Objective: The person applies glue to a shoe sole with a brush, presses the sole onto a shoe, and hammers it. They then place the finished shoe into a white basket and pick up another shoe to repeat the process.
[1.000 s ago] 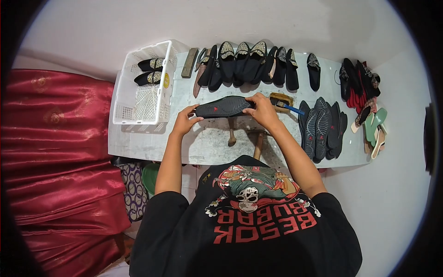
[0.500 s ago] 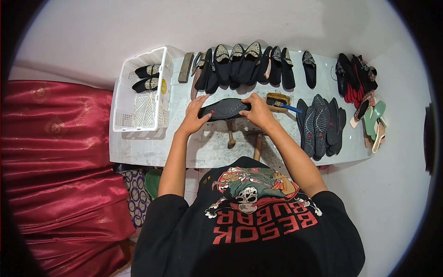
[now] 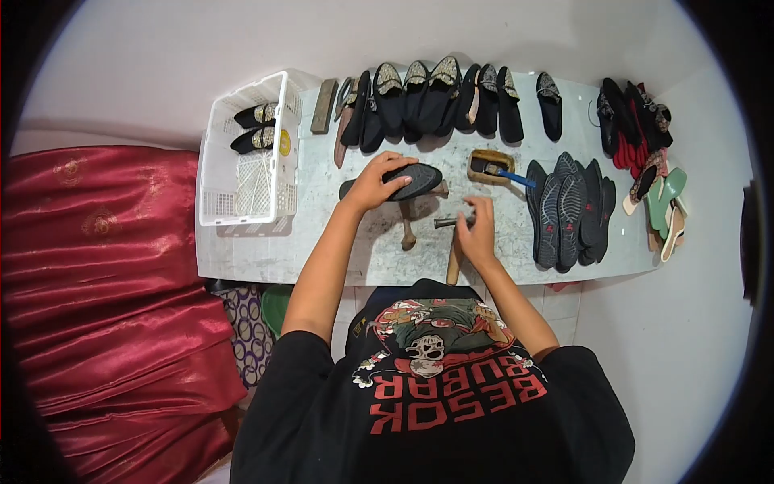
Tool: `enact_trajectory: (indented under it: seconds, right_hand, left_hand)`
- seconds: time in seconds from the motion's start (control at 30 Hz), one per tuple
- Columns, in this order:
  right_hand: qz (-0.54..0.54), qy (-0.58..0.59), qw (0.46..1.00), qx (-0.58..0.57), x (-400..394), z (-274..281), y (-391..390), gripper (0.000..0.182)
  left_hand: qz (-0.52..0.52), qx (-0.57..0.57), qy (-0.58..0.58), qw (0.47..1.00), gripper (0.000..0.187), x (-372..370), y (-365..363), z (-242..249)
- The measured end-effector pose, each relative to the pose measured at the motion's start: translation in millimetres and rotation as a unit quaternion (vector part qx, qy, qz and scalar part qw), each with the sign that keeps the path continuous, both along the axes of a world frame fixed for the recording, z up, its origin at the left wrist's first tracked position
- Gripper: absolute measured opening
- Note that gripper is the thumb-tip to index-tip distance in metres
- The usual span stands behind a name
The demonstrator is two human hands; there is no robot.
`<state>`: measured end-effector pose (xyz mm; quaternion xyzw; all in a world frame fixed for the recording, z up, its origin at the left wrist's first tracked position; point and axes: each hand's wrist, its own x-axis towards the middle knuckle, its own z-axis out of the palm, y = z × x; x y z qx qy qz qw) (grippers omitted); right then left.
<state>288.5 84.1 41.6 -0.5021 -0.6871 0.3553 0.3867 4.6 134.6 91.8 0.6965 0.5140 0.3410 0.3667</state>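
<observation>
1. Left hand (image 3: 377,182): I see it lying palm down over a black shoe sole (image 3: 407,181), fingers curled over its near half and pressing it down. The sole is flat, pointed-oval, with a ribbed rubber tread; it sits raised on a stand near the middle of the counter (image 3: 266,250).

2. Right hand (image 3: 477,234): I see it closed round a hammer (image 3: 453,242), fingers wrapped at the neck just under the dark metal head; the pale wooden handle runs toward the counter's near edge.

3. Counter: a pale, mottled, marble-like slab, scuffed grey about the middle.

4. A second wooden handle (image 3: 407,230), rounded at its end, lies just left of the hammer.

5. White plastic basket (image 3: 242,202), lattice-walled, at the left end; two black slippers (image 3: 256,127) with gold-patterned fronts lie in its far part.

6. Row of black slippers (image 3: 439,101), embroidered toes, along the far edge.

7. Small wooden box (image 3: 490,167) with a blue-handled brush (image 3: 509,175), just right of the sole.

8. Stack of treaded black soles (image 3: 567,211), overlapping, toward the right end.

9. Red satin cloth (image 3: 105,274), glossy and folded, left of the counter.
</observation>
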Motion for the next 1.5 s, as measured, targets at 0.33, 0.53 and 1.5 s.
enact_trajectory:
  seconds: [0.33,0.53,1.5]
  right_hand:
    - [-0.036,-0.233,0.937,-0.259,4.1,-73.0,-61.5,0.057]
    - [-0.070,-0.283,0.910,-0.295,-6.8,-79.8,-42.0,0.057]
    - [-0.262,0.161,0.921,-0.240,-88.2,82.1,-26.8,0.044]
  left_hand:
    - [-0.062,-0.049,0.018,0.997,0.042,-6.9,16.4,12.5]
    - [-0.112,-0.012,-0.039,0.993,0.047,-15.3,26.0,3.3]
    - [-0.346,-0.136,-0.151,0.916,0.095,-34.3,68.1,-27.4]
